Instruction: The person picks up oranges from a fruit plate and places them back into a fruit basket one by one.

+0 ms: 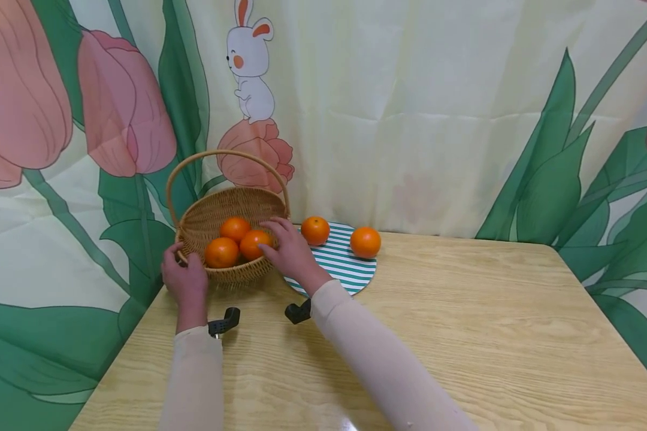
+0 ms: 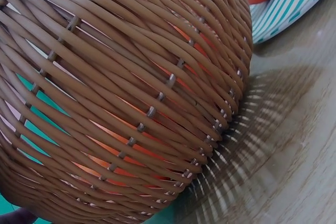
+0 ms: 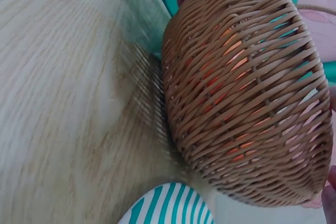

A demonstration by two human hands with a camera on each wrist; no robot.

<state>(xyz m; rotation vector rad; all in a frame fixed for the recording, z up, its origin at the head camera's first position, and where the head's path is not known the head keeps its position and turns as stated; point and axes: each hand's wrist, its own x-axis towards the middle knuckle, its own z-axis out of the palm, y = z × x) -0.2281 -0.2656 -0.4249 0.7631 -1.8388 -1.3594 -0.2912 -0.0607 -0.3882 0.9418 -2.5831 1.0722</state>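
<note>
A wicker basket [image 1: 242, 274] with a tall arched handle stands at the table's far left, tilted with its mouth toward me. Inside lie three oranges: one at the back [image 1: 235, 228], one at the left [image 1: 221, 252] and one at the right [image 1: 256, 244]. My left hand [image 1: 186, 276] holds the basket's left side at the rim. Over the right rim reaches my right hand [image 1: 288, 246], thumb and fingers apart beside the right-hand orange; whether they touch it is unclear. In the right wrist view, the basket wall [image 3: 247, 93] hides most of the fruit.
A round green-and-white striped mat [image 1: 336, 263] lies right of the basket, partly behind my right hand. Two more oranges, one at its left [image 1: 315, 231] and one at its right edge [image 1: 365, 242], rest there. Behind the wooden table [image 1: 490, 323] hangs a printed curtain [image 1: 410, 149].
</note>
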